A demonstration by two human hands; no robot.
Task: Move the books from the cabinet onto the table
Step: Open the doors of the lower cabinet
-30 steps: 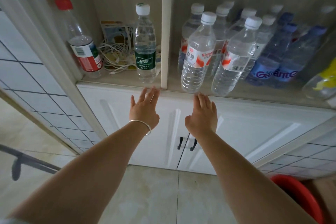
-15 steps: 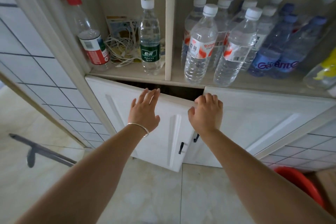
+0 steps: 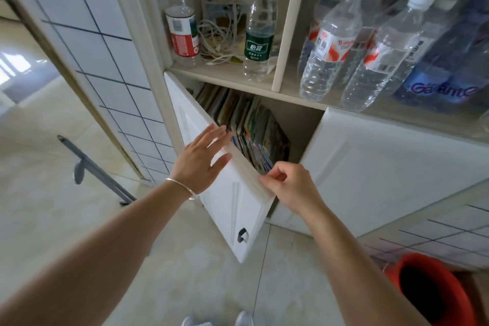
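Pale floor tiles (image 3: 185, 259) lie below the white cabinet (image 3: 383, 167). The right hand (image 3: 289, 188) pinches the open door's (image 3: 232, 206) edge; the left hand (image 3: 201, 159), fingers spread, rests against it, books (image 3: 254, 137) behind.

White cabinet doors (image 3: 383, 167), books (image 3: 254, 135) with mixed, many-coloured spines, a green-labelled bottle (image 3: 260, 26), a red-labelled bottle (image 3: 182, 24), a red bucket (image 3: 434, 291), and pale beige floor tiles (image 3: 53, 193).

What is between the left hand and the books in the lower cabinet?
In the head view, the open white door stands between them: the left hand touches its outer face, and the books stand behind it, inside the cabinet.
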